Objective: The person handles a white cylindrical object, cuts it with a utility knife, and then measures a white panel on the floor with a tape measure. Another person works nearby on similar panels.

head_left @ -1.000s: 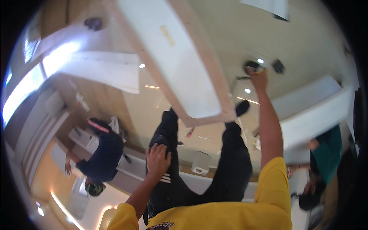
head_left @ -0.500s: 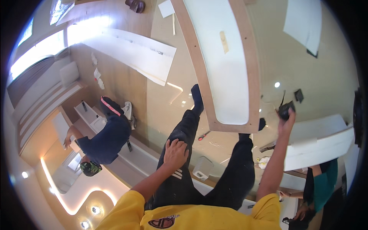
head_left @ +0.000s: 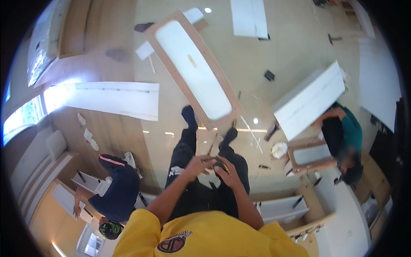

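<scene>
Both my hands meet in front of my waist, over my dark trousers. In my right hand (head_left: pixel 227 172) is a small black tool with a yellow part, which looks like a tape measure (head_left: pixel 223 165). My left hand (head_left: pixel 198 166) has its fingers bent and closed at the front of this tool; its fingertips are partly hidden. Just beyond my feet, a long wood-framed panel (head_left: pixel 201 77) with a white rounded middle lies slanted on the floor. A thin screwdriver-like tool (head_left: pixel 212 144) lies between my legs.
A person in navy (head_left: pixel 117 186) bends over white drawers at left. On the right, a person in green (head_left: pixel 352 128) is by a tilted white board (head_left: pixel 309 100). Long white boards (head_left: pixel 128 98), a black block (head_left: pixel 269 76) and a hammer (head_left: pixel 334 39) lie on the floor.
My right hand has brought the dark tool from the far right to my waist. My left hand has left my thigh and joined it. My view has shifted; the framed panel now appears farther away.
</scene>
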Available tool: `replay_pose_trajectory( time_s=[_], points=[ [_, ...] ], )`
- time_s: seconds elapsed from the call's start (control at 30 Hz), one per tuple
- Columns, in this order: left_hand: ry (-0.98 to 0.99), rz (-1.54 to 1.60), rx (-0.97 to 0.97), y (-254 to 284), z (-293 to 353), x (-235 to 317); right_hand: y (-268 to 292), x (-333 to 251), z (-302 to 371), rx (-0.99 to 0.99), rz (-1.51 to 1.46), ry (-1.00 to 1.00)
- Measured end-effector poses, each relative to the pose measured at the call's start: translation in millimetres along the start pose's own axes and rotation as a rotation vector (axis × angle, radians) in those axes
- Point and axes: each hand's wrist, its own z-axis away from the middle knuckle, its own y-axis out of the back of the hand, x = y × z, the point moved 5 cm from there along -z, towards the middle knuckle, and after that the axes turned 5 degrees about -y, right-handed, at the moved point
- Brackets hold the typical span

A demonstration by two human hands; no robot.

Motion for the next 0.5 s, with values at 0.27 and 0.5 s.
replay_pose_trajectory(
  time_s=[0.27,0.5],
  points=[
    [0.106,0.266,-0.006,-26,9,-52,14,27,27,-0.043,0.264,0.142],
    [-0.136,0.256,0.233,49,-41,0,80,106,107,0.239,0.410,0.072]
  ],
)
